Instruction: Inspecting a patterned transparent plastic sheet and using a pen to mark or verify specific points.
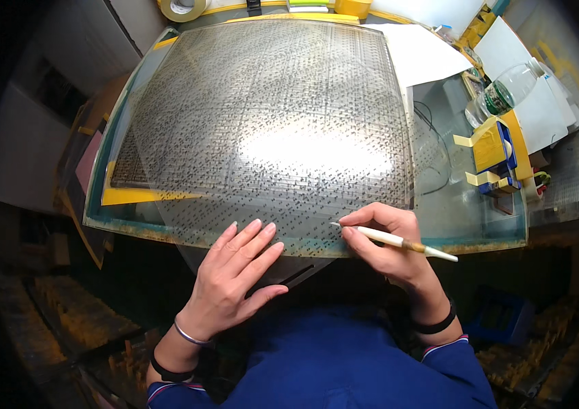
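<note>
In my right hand (pixel 393 252) is a slim white pen-shaped tool (pixel 441 254) with a fine pointed tip, pinched between thumb and fingers. Its tip points left, at or just above a clear film sheet (pixel 235 208) covered in small dark marks; contact cannot be made out. My left hand (pixel 231 276) rests with fingers stretched out on the film's near part, holding nothing. The film lies askew over a darker patterned sheet, and its near corner hangs past the front edge of the glass-topped table (pixel 450 232). A bright glare hides some marks right of the middle.
On the table's right side are a clear plastic bottle (pixel 508 88), a yellow and blue holder (pixel 494 150) and a thin dark cable (pixel 448 146). White paper (pixel 426 54) lies at the far right. A tape roll (pixel 184 8) sits at the far left edge.
</note>
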Tool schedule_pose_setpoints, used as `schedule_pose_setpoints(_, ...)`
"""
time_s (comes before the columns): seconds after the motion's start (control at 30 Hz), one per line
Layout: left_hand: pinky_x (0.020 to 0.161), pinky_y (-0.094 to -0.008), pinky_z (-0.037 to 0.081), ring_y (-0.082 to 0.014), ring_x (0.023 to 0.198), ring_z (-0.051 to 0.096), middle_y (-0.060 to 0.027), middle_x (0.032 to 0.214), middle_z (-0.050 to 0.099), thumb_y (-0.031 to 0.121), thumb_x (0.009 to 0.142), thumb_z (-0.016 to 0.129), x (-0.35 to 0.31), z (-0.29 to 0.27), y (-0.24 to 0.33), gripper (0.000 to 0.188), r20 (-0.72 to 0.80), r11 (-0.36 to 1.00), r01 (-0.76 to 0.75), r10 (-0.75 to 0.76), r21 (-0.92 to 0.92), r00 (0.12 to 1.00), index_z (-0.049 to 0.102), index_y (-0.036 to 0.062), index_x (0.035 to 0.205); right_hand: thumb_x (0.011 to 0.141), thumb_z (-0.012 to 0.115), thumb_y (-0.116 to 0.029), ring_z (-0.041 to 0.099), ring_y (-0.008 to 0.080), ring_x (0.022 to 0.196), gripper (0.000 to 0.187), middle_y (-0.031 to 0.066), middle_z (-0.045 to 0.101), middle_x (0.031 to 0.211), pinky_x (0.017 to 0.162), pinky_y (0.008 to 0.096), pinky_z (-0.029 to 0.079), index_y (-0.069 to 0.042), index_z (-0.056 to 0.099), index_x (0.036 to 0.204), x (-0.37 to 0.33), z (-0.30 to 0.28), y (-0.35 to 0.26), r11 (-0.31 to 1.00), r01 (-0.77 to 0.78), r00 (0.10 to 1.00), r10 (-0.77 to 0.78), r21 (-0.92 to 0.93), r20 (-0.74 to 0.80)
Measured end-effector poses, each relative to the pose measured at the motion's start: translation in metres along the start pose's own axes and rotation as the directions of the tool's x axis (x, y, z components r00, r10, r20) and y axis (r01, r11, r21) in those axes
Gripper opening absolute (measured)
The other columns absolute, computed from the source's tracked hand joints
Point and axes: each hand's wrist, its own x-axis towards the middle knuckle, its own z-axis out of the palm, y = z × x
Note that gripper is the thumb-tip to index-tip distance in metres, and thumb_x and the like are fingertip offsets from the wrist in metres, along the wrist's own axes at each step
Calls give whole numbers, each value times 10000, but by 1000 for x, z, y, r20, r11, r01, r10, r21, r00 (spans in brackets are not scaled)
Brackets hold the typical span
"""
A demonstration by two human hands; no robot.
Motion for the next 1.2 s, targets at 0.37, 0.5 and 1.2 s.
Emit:
schedule_pose_setpoints(0.37,1017,-468,438,-311,1208,583,-129,1273,632,336,685,837,9,-2,-6,531,-20,999,9,-10,-31,1000,693,91,1134,807,725,-43,530,20,530,70,22,631,621,482,201,412,12,686,823,4,-1,8,999,22,1000,-23,-39,-3)
schedule_pose_setpoints(0.5,996,-460,458,-313,1177,604,-125,1230,655,329,674,845,11,-1,-6,503,-44,999,11,-13,-36,999,709,89,1094,800,724,-34,535,29,525,64,34,628,616,478,207,412,11,680,813,4,-1,10,996,47,999,-46,-79,6)
schedule_pose_setpoints(1.2,993,-446,468,-305,1153,617,-119,1206,666,321,639,863,13,-2,-6,494,-57,998,23,-26,-58,998,727,92,1055,786,714,-30,611,78,574,56,59,658,657,522,228,469,6,686,821,6,-6,3,997,15,998,-10,-72,70)
